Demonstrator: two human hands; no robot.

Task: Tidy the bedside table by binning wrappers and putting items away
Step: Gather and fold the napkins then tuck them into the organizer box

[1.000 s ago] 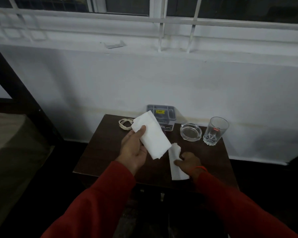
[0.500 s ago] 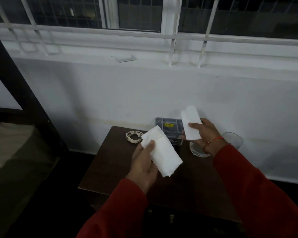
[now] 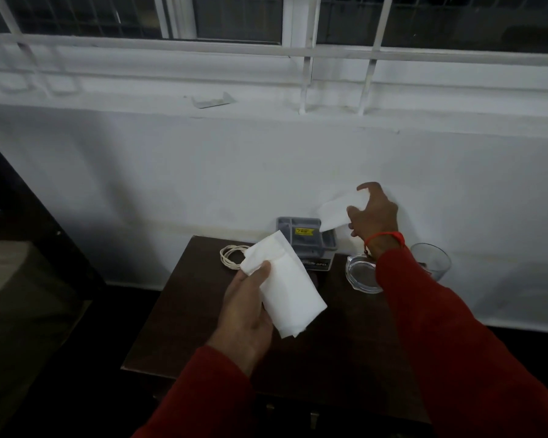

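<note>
Lifted higher and farther toward the worktop's far right corner since half a second ago: right hand (image 3: 374,213), carrying the smaller tissue (image 3: 337,213) up above the grey organiser box (image 3: 307,237), index finger now raised off the paper. Grip there closed on the tissue, thumb and lower fingers pinching its right end, the rest hanging free to the left. Left hand (image 3: 247,308) little changed, over the middle of the worktop (image 3: 178,308), thumb clamped on top of the larger folded tissue (image 3: 285,286), fingers underneath, so that grip is also closed round paper. Both tissues clear of the surface, neither touching anything but the hand. Soft, very light, limp stuff: likely to droop, flutter or tear if pulled, no weight to speak of, not slippery; best taken by a pinch near a folded edge or simply crumpled into the palm, which would free a hand. Left on the worktop: coiled cable (image 3: 231,256) by the far left corner, box against the far edge, glass ashtray (image 3: 359,275) and drinking glass (image 3: 432,260) toward the far right, both fragile and worth a wide berth from the red sleeve (image 3: 424,311) passing over them. No bin in view.
</note>
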